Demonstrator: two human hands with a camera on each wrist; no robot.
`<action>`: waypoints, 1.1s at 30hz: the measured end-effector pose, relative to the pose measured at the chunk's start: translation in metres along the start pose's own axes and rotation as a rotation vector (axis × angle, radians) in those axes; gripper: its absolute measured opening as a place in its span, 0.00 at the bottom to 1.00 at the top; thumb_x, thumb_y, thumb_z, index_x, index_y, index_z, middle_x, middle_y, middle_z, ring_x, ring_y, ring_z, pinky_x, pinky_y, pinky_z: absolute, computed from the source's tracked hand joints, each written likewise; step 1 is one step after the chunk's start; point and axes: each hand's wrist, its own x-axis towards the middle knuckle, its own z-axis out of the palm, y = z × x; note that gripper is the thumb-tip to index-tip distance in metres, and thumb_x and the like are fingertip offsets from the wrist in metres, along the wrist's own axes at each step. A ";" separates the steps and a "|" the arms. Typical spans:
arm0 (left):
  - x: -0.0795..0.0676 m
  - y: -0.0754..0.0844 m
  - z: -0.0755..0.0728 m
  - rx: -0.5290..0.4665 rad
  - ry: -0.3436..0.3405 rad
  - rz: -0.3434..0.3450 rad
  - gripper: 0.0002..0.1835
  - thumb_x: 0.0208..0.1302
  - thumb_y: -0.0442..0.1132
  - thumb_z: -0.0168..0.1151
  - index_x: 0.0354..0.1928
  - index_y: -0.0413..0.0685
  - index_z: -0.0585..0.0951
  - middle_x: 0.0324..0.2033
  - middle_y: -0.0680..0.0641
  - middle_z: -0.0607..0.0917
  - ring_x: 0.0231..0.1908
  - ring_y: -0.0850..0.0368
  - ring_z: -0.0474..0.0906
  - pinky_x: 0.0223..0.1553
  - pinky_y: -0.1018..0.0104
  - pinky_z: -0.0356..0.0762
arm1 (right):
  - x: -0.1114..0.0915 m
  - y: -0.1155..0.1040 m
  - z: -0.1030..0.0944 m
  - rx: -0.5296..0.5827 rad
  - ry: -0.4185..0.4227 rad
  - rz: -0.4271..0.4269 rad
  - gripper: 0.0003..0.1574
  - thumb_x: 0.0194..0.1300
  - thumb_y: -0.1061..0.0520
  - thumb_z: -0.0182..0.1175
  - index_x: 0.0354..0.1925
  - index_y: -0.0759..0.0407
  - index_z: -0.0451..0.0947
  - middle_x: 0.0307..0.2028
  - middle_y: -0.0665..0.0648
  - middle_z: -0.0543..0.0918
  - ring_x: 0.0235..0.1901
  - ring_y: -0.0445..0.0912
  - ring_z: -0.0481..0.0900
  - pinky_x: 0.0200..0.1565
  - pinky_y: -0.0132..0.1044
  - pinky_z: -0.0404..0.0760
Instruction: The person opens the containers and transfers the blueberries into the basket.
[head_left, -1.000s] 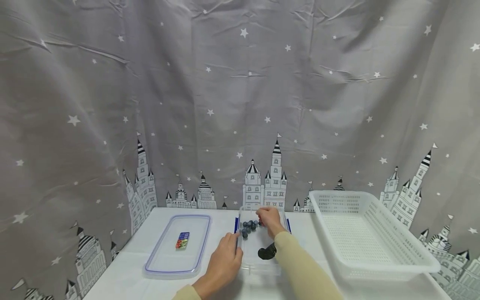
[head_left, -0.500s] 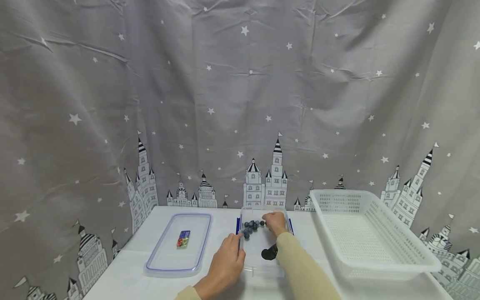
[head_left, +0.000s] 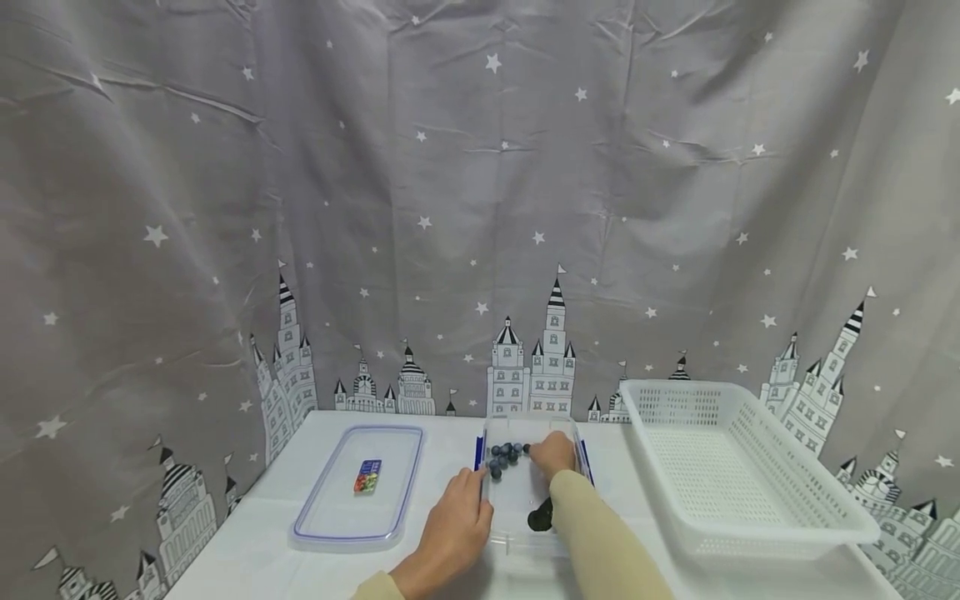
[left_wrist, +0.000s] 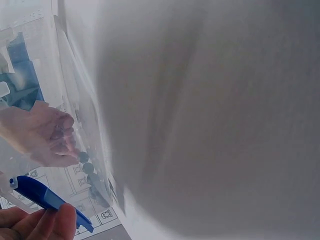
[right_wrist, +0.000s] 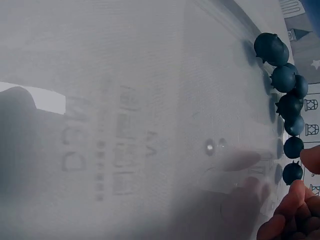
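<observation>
A clear plastic food container (head_left: pixel 517 540) with blue side latches stands on the white table. Several dark blueberries (head_left: pixel 504 454) line its far left part inside. My left hand (head_left: pixel 453 521) grips its left side, the fingers curled at the blue latch (left_wrist: pixel 42 195) swung outward. Inside the container, my right hand (head_left: pixel 553 454) is at the right end of the row of berries. Thumb and forefinger pinch the end blueberry (right_wrist: pixel 292 172) there. Small drops lie on the container's floor in the right wrist view.
The clear lid (head_left: pixel 318 508), edged in blue and bearing a colourful label, lies flat to the left. A white perforated basket (head_left: pixel 750 500) stands at the right. A grey curtain (head_left: pixel 420 275) printed with castles and stars hangs behind the white table (head_left: pixel 262 533).
My right hand has shifted a little rightward and down at the end of the berry row. My left hand has stayed at the container's left side.
</observation>
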 end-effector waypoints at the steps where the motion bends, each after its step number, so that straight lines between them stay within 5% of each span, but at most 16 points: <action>1: 0.001 0.000 0.001 0.001 0.002 0.002 0.22 0.66 0.37 0.52 0.61 0.37 0.76 0.39 0.50 0.76 0.39 0.59 0.71 0.37 0.60 0.78 | 0.000 0.001 0.000 -0.007 -0.002 -0.006 0.18 0.57 0.61 0.62 0.41 0.76 0.80 0.32 0.65 0.83 0.31 0.54 0.78 0.40 0.48 0.81; 7: 0.002 -0.002 0.003 0.012 0.040 0.011 0.22 0.66 0.37 0.52 0.60 0.38 0.77 0.38 0.51 0.75 0.39 0.59 0.72 0.36 0.61 0.78 | 0.000 -0.002 0.001 -0.008 0.001 0.012 0.20 0.58 0.59 0.62 0.43 0.76 0.80 0.35 0.67 0.84 0.33 0.54 0.78 0.44 0.50 0.82; 21: 0.000 -0.001 0.007 0.014 -0.005 -0.001 0.22 0.68 0.38 0.49 0.61 0.38 0.75 0.38 0.51 0.73 0.38 0.59 0.70 0.32 0.63 0.77 | -0.006 -0.001 0.001 0.050 0.008 0.090 0.25 0.53 0.62 0.65 0.46 0.79 0.77 0.41 0.72 0.84 0.37 0.56 0.79 0.47 0.52 0.83; 33: 0.002 -0.001 0.007 0.023 -0.007 -0.003 0.22 0.68 0.37 0.49 0.62 0.37 0.75 0.39 0.51 0.73 0.40 0.58 0.71 0.32 0.62 0.77 | -0.004 0.004 0.003 0.090 0.013 0.054 0.14 0.50 0.63 0.64 0.35 0.73 0.81 0.34 0.65 0.84 0.32 0.53 0.78 0.38 0.46 0.81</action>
